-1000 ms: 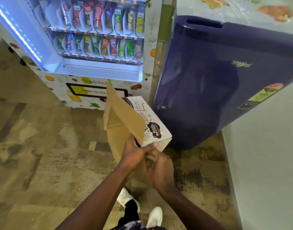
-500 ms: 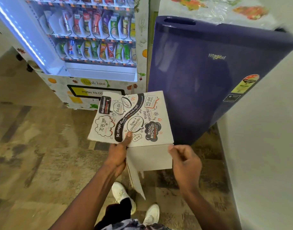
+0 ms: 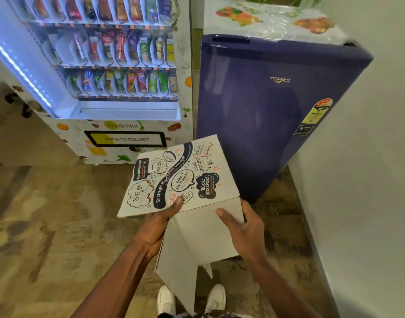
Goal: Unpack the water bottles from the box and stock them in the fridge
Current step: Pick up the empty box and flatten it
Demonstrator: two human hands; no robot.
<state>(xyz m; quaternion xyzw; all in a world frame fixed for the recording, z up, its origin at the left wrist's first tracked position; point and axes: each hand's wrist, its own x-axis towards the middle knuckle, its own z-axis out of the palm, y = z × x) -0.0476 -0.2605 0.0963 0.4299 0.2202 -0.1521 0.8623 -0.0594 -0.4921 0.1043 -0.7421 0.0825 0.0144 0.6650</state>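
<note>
cardboard box (image 3: 185, 177) held by left hand (image 3: 155, 228) and right hand (image 3: 245, 232); contents unseen.

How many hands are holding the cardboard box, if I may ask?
2: the left hand grips the box at its printed panel's edge; the right hand holds its plain side.

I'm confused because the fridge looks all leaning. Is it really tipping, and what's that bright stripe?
Head view: the wide-angle lens bends the blue fridge, so it only seems to lean. Same view: the stripe is the vending machine's light strip, glaring white. The printed cardboard box looks sharp.
</note>
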